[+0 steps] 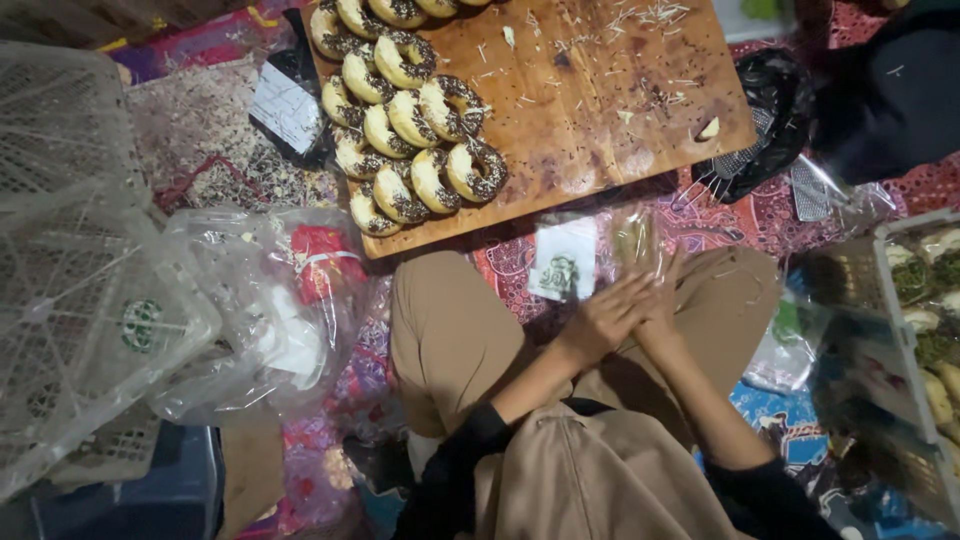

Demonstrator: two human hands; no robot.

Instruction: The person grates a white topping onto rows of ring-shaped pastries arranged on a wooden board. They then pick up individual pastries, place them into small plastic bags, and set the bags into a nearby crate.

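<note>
Below the wooden board (560, 110) edge, left hand (600, 320) and right hand (660, 300) holding clear plastic bag (590, 250), doughnuts (410, 120) well apart

Wooden board (600, 110) bearing rows of sprinkle-topped doughnuts (410, 110) at its left end, white mesh racks (70, 250) far left, bulging clear plastic bag (270, 310) beside them, black plastic bag (775, 100) right of board, tray of green-topped pastries (925, 300) at right edge

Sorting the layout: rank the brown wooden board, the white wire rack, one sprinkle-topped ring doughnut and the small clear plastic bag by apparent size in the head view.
1. White wire rack, nearer the camera, so unsure
2. Brown wooden board
3. Small clear plastic bag
4. Sprinkle-topped ring doughnut
</note>
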